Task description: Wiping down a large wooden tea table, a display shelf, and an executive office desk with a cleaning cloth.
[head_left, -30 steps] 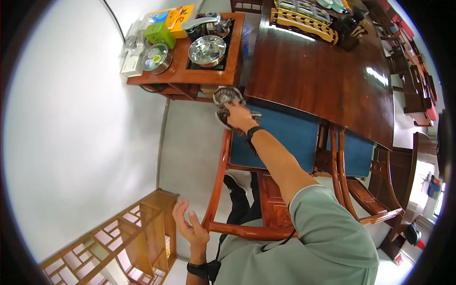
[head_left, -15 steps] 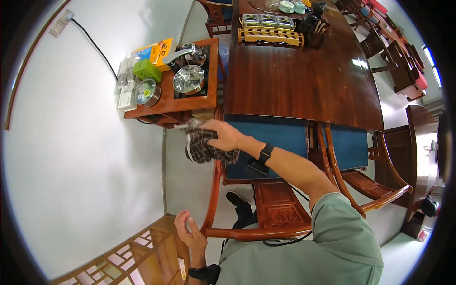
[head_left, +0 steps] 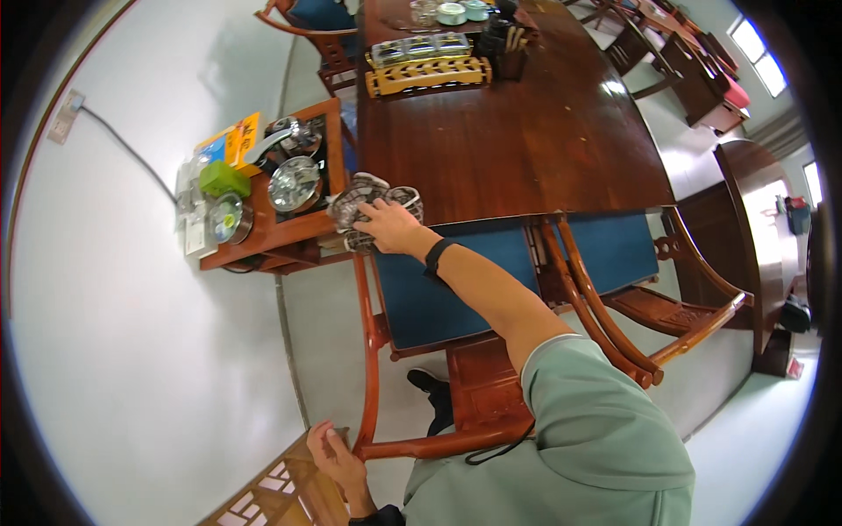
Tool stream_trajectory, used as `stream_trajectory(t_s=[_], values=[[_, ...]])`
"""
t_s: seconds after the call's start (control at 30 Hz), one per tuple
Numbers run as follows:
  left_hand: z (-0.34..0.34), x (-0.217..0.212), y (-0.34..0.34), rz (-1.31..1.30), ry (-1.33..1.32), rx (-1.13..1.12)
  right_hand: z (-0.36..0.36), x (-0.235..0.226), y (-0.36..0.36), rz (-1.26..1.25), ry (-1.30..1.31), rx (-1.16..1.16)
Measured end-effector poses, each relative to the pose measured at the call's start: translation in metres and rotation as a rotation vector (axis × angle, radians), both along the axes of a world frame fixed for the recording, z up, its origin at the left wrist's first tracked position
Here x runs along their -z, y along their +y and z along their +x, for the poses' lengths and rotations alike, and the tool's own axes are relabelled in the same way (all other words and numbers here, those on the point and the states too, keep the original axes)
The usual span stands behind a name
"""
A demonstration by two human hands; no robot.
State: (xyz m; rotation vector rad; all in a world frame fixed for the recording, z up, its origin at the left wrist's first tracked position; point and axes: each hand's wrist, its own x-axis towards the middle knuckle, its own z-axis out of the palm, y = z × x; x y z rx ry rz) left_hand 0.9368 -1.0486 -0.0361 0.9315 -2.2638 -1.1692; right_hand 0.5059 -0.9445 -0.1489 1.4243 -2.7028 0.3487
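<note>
My right hand (head_left: 388, 226) is on a dark brown-and-white checked cloth (head_left: 360, 206) at the near left corner of the dark wooden table (head_left: 491, 140). Its fingers grip the bunched cloth, part of which spreads over the table's edge and the blue chair seat (head_left: 456, 289). Low on the left, beside the curved chair rail (head_left: 368, 351), my left hand (head_left: 338, 460) hangs with loosely bent fingers and the thumb apart; nothing shows in it.
Left of the table, a side stand (head_left: 272, 230) carries a kettle (head_left: 298, 136), a glass-lidded pot (head_left: 296, 182), a steel pot (head_left: 231, 219) and a green box (head_left: 224, 179). A yellow rack (head_left: 430, 77) stands on the table. Another wooden chair (head_left: 680, 307) is at right.
My right hand has carried the cloth from above the chair up to the table's corner, where it lies more spread out. The whole view has shifted; the left hand still hangs low.
</note>
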Motion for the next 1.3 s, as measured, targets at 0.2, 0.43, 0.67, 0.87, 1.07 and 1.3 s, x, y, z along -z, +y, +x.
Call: stream_trajectory(t_s=[0.2, 0.43, 0.67, 0.87, 1.07, 1.3], values=[[-0.001, 0.003, -0.002, -0.027, 0.000, 0.030, -0.006, -0.008, 0.081, -0.041, 0.002, -0.011], [0.009, 0.010, -0.014, 0.055, -0.034, 0.079, -0.009, -0.013, 0.236, -0.027, 0.003, 0.334], [0.002, 0.009, -0.007, 0.059, -0.050, 0.076, -0.037, -0.011, 0.337, -0.013, -0.009, 1.046], [0.001, 0.005, -0.007, -0.011, -0.036, 0.076, -0.086, -0.013, 0.248, -0.067, -0.170, 1.235], [0.002, 0.004, -0.005, 0.008, -0.015, 0.011, -0.080, -0.012, 0.099, -0.019, -0.164, 0.525], [-0.031, -0.064, 0.027, 0.011, -0.496, -0.079, -0.109, -0.009, 0.013, 0.082, -0.073, -0.044]])
